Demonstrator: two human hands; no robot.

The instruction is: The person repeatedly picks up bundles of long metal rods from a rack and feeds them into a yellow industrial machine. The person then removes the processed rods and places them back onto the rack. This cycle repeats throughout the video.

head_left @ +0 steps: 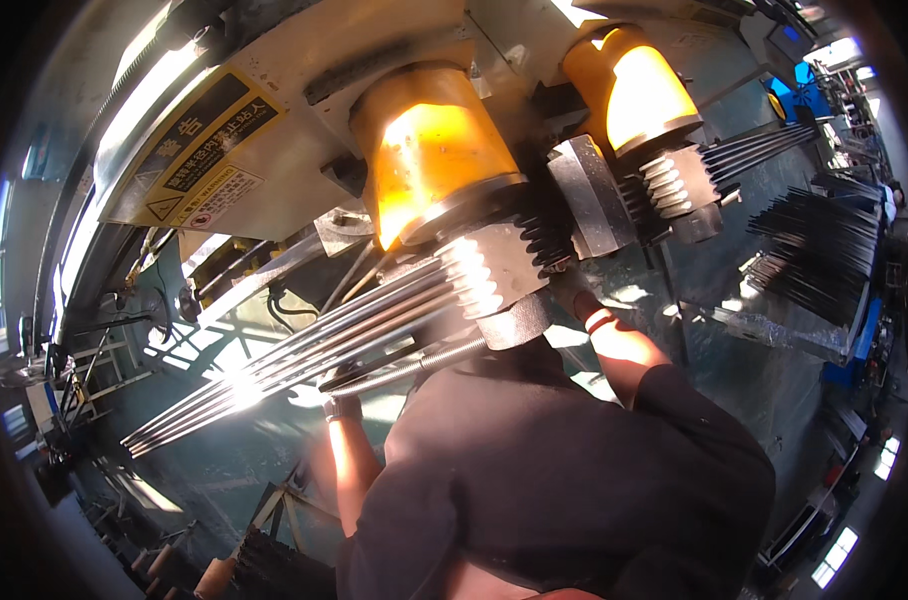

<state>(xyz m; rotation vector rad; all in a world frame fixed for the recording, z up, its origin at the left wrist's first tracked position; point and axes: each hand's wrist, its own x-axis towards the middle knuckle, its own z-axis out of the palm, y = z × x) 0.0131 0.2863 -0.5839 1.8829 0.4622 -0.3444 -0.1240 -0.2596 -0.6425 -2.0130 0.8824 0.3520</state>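
Observation:
Several long metal rods [304, 348] run from the lower left up into the notches of a toothed metal block [496, 268]. A large yellow cylinder [429, 150] stands right above that block. Below the block are a round metal piece [515, 322] and a ridged bar [429, 362] reaching left. My left hand [336, 385] is at the bar's left end, beneath the rods, its fingers hidden. On that wrist is a band. My right hand [576, 292] reaches into shadow beside the toothed block's right side; whatever it touches is out of sight.
A second yellow cylinder [634, 88] with another notched block [679, 182] holds the rods' far side. A thick metal block [591, 195] sits between the two. Dark rods lie in a large pile [814, 250] at right. A warning sign [209, 150] marks the machine's panel.

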